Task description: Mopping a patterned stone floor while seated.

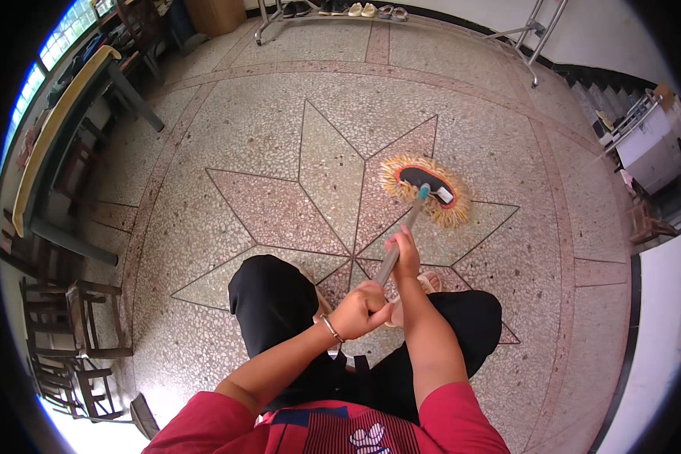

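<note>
A dust mop (425,188) with a shaggy yellow fringe around a dark oval plate lies head-down on the speckled stone floor, ahead of me and a little right. Its grey handle slants back toward my body from a teal joint. My left hand (361,311), with a bracelet at the wrist, is closed around the handle near its upper end. Farther down the pole, closer to the mop head, my right hand (403,253) grips it too. The end of the handle behind my left hand is hidden.
A long table (60,129) stands at the left, with wooden chairs (94,321) nearer me. Shoes (362,10) sit on a metal rack along the far wall. Stairs (609,102) and a white cabinet (653,147) are at the right. A star pattern is inlaid in the floor.
</note>
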{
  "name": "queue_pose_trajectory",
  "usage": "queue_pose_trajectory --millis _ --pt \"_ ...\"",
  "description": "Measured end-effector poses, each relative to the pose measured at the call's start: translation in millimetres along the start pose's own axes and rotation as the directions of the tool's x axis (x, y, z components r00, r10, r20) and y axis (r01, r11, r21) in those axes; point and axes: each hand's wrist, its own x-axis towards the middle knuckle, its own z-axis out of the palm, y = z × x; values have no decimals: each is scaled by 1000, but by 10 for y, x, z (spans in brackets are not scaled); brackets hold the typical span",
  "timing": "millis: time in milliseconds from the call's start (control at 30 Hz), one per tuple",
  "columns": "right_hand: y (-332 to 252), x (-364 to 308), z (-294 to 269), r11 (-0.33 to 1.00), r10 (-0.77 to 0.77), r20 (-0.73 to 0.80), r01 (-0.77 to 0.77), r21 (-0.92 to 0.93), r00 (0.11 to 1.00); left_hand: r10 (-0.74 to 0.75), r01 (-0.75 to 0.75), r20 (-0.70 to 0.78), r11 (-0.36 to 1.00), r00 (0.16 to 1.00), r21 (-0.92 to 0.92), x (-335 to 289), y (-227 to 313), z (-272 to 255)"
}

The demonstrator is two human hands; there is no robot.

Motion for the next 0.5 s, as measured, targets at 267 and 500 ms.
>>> queue_pose_trajectory --millis 267,500 --pt "-780 40 803 963 -269 575 194 189 772 -69 201 -326 897 943 392 -322 173 -66" --pt "-1067 288 1017 917 -395 695 306 257 600 -101 273 -405 877 909 395 -95 152 -257"
